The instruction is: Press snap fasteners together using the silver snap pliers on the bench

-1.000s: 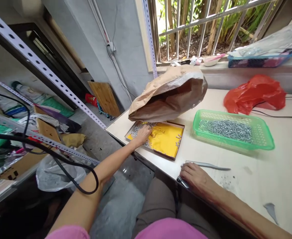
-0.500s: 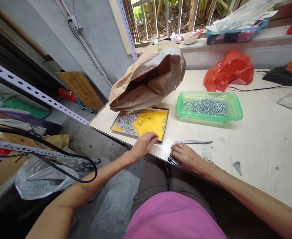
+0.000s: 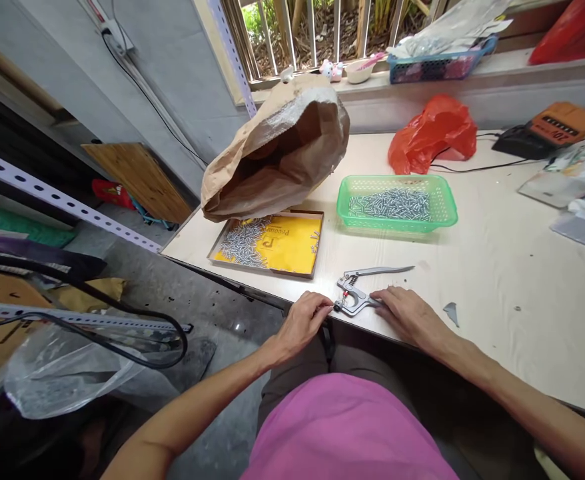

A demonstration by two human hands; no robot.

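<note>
Grey spring-loaded hand pliers (image 3: pixel 356 303) lie at the table's front edge, their upper handle swung away and a red bit showing in the jaw. My right hand (image 3: pixel 410 313) has its fingers around the lower handle, partly covering it. At the black tip of the jaw, my left hand (image 3: pixel 302 323) is closed in a pinch; whatever sits between its fingertips is too small to make out. Beyond it is a shallow tray (image 3: pixel 292 272) with a yellow bottom, holding a heap of small silver metal pins (image 3: pixel 245 243). More such pins fill part of a green plastic basket (image 3: pixel 397 227).
A large open brown paper bag (image 3: pixel 277 160) leans over the tray's back edge. Behind the basket lies a red plastic bag (image 3: pixel 432 137). An orange and black charger (image 3: pixel 552 130) with a cable stands at right. A grey scrap (image 3: pixel 451 313) lies near my right hand.
My left hand has moved from the tray's front edge to the pliers' jaw. My right hand has slid right to the lower handle, uncovering the pliers. The view has shifted slightly right.
</note>
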